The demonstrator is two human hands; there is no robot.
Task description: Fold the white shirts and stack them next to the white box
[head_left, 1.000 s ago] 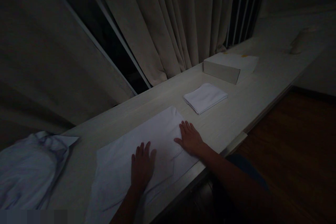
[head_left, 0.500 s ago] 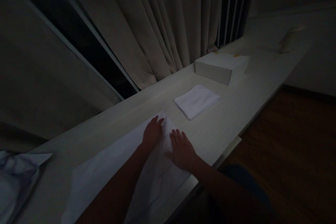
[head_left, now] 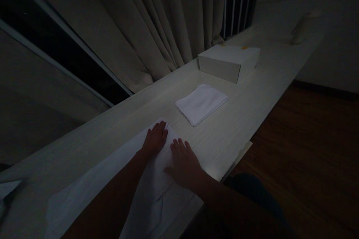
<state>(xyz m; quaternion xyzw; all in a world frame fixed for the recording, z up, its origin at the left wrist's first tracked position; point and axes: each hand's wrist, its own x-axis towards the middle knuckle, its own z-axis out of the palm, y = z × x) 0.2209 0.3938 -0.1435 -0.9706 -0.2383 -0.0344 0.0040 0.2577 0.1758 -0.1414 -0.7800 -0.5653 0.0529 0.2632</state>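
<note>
Two hands (head_left: 156,140) (head_left: 183,164) flat, grip apart, on white cloth (head_left: 123,190), pale counter (head_left: 246,93), drawn curtains (head_left: 157,26), dim room

A folded white cloth (head_left: 201,103) lies on the pale desk (head_left: 252,82). Beyond it, near the curtain (head_left: 157,26), stands a white box (head_left: 228,61). A dim pale object (head_left: 301,30) rests at the far end of the desk. Dark wooden floor (head_left: 308,149) lies to the right.
</note>
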